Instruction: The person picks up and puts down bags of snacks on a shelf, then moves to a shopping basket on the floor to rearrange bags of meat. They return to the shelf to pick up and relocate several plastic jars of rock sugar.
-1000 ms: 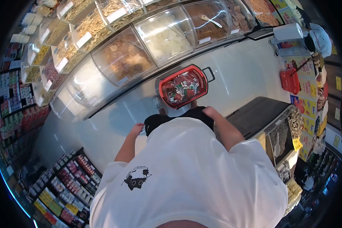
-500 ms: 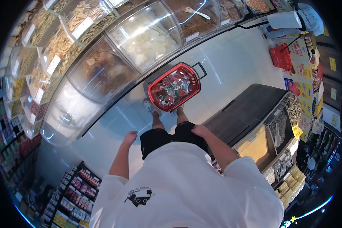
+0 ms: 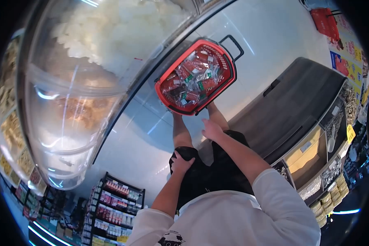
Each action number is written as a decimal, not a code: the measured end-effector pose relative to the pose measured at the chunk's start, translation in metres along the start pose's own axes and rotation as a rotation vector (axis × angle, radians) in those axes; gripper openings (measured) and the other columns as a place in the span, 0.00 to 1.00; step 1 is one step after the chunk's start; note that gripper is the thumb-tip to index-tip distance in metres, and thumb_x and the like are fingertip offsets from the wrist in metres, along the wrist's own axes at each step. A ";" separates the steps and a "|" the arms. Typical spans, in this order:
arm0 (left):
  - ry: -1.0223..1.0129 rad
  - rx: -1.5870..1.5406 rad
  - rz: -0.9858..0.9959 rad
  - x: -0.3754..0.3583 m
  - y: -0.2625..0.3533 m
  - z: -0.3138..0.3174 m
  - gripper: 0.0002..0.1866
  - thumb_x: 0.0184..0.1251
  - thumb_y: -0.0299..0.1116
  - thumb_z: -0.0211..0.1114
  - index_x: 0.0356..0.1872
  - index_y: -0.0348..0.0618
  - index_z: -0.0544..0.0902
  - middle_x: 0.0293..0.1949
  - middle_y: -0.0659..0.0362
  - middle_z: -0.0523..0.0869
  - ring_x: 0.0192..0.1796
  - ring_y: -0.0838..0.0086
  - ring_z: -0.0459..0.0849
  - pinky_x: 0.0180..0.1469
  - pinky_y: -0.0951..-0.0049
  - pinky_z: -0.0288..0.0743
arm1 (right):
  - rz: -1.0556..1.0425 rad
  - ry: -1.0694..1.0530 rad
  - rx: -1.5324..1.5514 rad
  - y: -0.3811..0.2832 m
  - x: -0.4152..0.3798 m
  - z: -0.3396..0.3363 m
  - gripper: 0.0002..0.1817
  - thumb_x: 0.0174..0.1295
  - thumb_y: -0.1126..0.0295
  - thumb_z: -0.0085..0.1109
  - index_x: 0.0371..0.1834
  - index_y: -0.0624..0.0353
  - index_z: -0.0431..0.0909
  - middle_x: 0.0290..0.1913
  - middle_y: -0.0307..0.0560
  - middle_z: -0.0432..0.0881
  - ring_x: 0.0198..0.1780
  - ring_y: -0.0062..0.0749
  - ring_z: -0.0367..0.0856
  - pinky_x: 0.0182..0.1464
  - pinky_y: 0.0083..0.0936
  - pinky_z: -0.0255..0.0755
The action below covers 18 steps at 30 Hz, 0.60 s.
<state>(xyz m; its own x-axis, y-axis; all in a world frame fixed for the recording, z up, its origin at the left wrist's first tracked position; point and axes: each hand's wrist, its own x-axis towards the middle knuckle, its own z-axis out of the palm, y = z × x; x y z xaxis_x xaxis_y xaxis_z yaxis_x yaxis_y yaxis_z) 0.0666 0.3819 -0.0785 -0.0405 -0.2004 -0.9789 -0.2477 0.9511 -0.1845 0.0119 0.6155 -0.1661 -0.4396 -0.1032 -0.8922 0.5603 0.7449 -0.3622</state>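
Observation:
A red basket (image 3: 162, 92) with a black handle holds several clear plastic packets (image 3: 192, 78) with red contents, and stands on the floor in front of my legs. My left hand (image 3: 182, 162) rests on the dark shorts at my left knee, fingers apart and holding nothing. Just below the basket's near edge is my right hand (image 3: 212, 130), with one finger stretched out and nothing visible in it. It does not touch the basket.
Clear-covered food bins (image 3: 90, 78) line the left. A dark wooden counter (image 3: 291, 98) with open bins is on the right. A stocked shelf (image 3: 117, 201) stands at the lower left, and another red basket (image 3: 325, 23) at the upper right.
The view has come lower and closer to the basket. My left hand has moved from beside my leg onto the knee. My right hand has left the shorts and moved forward towards the basket.

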 end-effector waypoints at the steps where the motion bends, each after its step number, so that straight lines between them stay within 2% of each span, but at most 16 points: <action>1: 0.064 -0.053 -0.033 0.008 0.006 -0.002 0.64 0.49 0.69 0.71 0.81 0.47 0.48 0.70 0.34 0.67 0.66 0.40 0.77 0.65 0.48 0.75 | -0.026 0.053 0.039 -0.010 0.020 0.004 0.37 0.59 0.63 0.64 0.72 0.56 0.63 0.58 0.68 0.78 0.57 0.62 0.81 0.59 0.52 0.76; 2: 0.129 -0.105 -0.069 0.015 0.011 -0.004 0.65 0.48 0.69 0.72 0.81 0.46 0.47 0.69 0.34 0.68 0.64 0.41 0.78 0.63 0.49 0.76 | -0.042 0.113 0.118 -0.023 0.036 0.002 0.39 0.58 0.61 0.66 0.73 0.56 0.61 0.58 0.69 0.77 0.58 0.63 0.80 0.59 0.51 0.76; 3: 0.207 -0.110 -0.056 0.019 0.012 -0.004 0.61 0.51 0.66 0.71 0.80 0.44 0.51 0.64 0.37 0.72 0.59 0.42 0.81 0.60 0.48 0.77 | -0.058 0.175 0.198 -0.036 0.056 0.003 0.42 0.58 0.59 0.67 0.74 0.57 0.59 0.59 0.70 0.77 0.58 0.64 0.79 0.59 0.50 0.75; 4: 0.192 -0.101 -0.071 0.022 0.012 -0.004 0.61 0.51 0.66 0.71 0.80 0.44 0.51 0.64 0.37 0.72 0.59 0.42 0.81 0.60 0.48 0.77 | -0.054 0.251 0.280 -0.044 0.081 0.012 0.43 0.57 0.57 0.69 0.74 0.58 0.59 0.60 0.71 0.76 0.58 0.65 0.80 0.60 0.49 0.75; 7: 0.309 -0.104 -0.074 0.026 0.011 -0.007 0.51 0.57 0.58 0.68 0.78 0.43 0.57 0.57 0.41 0.74 0.54 0.43 0.82 0.55 0.49 0.78 | -0.013 0.483 0.538 -0.037 0.193 0.061 0.48 0.55 0.50 0.73 0.72 0.62 0.59 0.67 0.74 0.71 0.63 0.63 0.77 0.65 0.44 0.72; 9: 0.317 -0.090 -0.076 0.030 0.007 -0.006 0.51 0.56 0.58 0.68 0.78 0.43 0.58 0.57 0.41 0.74 0.54 0.43 0.81 0.55 0.48 0.78 | -0.019 0.388 0.833 -0.062 0.206 0.022 0.50 0.54 0.45 0.72 0.73 0.64 0.58 0.70 0.74 0.67 0.69 0.63 0.72 0.70 0.45 0.68; 10: 0.329 -0.079 -0.053 0.032 0.005 -0.005 0.51 0.56 0.58 0.68 0.77 0.43 0.58 0.58 0.41 0.74 0.53 0.43 0.81 0.55 0.48 0.78 | 0.193 0.415 0.742 -0.075 0.221 0.013 0.51 0.53 0.42 0.71 0.73 0.63 0.59 0.68 0.76 0.66 0.71 0.67 0.68 0.72 0.47 0.65; 11: 0.338 -0.074 -0.044 0.035 0.001 -0.002 0.51 0.56 0.57 0.68 0.77 0.43 0.59 0.58 0.41 0.74 0.53 0.43 0.81 0.54 0.49 0.78 | 0.431 0.431 0.662 -0.100 0.220 -0.007 0.52 0.52 0.41 0.72 0.73 0.61 0.60 0.69 0.75 0.65 0.69 0.70 0.68 0.71 0.51 0.66; 13: 0.314 -0.057 -0.057 0.035 -0.001 -0.004 0.50 0.56 0.57 0.68 0.77 0.43 0.59 0.59 0.41 0.74 0.53 0.43 0.81 0.54 0.50 0.78 | 0.702 0.451 0.693 -0.124 0.231 -0.021 0.51 0.50 0.36 0.73 0.72 0.55 0.66 0.74 0.67 0.61 0.71 0.66 0.69 0.72 0.50 0.66; 16: 0.292 -0.040 -0.046 0.041 -0.008 0.004 0.50 0.56 0.55 0.68 0.77 0.42 0.59 0.60 0.41 0.73 0.52 0.44 0.81 0.53 0.51 0.78 | 0.795 0.466 0.716 -0.133 0.245 -0.020 0.50 0.52 0.41 0.72 0.74 0.54 0.62 0.71 0.72 0.59 0.70 0.66 0.67 0.70 0.53 0.67; 17: 0.294 -0.045 -0.031 0.043 -0.009 0.006 0.50 0.56 0.55 0.68 0.77 0.42 0.59 0.60 0.41 0.73 0.52 0.44 0.81 0.53 0.51 0.78 | 0.798 0.498 0.780 -0.138 0.241 -0.022 0.43 0.54 0.43 0.72 0.69 0.52 0.71 0.69 0.70 0.62 0.68 0.64 0.70 0.70 0.51 0.68; 18: 0.296 -0.049 -0.013 0.044 -0.008 0.007 0.50 0.56 0.55 0.68 0.77 0.42 0.59 0.60 0.41 0.73 0.52 0.45 0.81 0.53 0.51 0.78 | 0.802 0.500 0.774 -0.134 0.244 -0.017 0.43 0.54 0.43 0.72 0.69 0.52 0.71 0.69 0.70 0.62 0.68 0.64 0.70 0.70 0.51 0.68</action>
<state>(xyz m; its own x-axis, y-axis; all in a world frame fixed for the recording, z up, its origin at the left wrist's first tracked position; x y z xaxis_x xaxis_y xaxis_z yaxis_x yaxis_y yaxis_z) 0.0736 0.3668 -0.1208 -0.3161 -0.2790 -0.9068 -0.2965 0.9369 -0.1850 -0.1826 0.5017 -0.3303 0.0963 0.5975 -0.7960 0.9917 -0.1256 0.0257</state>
